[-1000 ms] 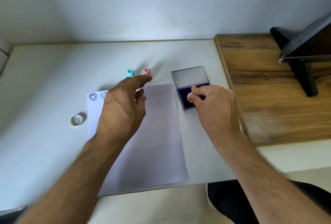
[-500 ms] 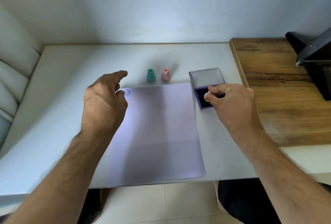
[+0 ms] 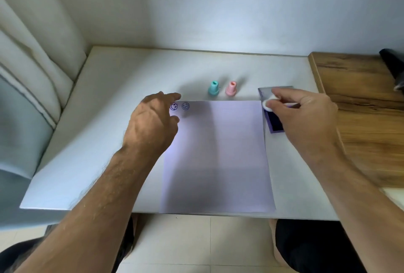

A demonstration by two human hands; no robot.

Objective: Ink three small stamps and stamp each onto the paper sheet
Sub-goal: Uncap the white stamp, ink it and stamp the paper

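A white paper sheet (image 3: 218, 154) lies on the white table, with two blue smiley prints (image 3: 179, 106) at its top left corner. My left hand (image 3: 153, 124) hovers over that corner, fingers loosely spread and holding nothing. My right hand (image 3: 306, 115) pinches a small white stamp (image 3: 268, 105) just above the left edge of the open purple ink pad (image 3: 276, 124), beside the paper's top right corner. A teal stamp (image 3: 213, 88) and a pink stamp (image 3: 231, 88) stand upright just beyond the paper's top edge.
The ink pad's clear lid (image 3: 265, 92) stands open behind it. A wooden surface (image 3: 360, 106) adjoins the white table (image 3: 122, 80) on the right, with a dark stand (image 3: 393, 65) at its far edge. Cushions (image 3: 26, 76) lie left of the table.
My right hand has lifted the white stamp off the ink pad and shifted it slightly left. My left hand moved from near the standing stamps to the paper's top left corner.
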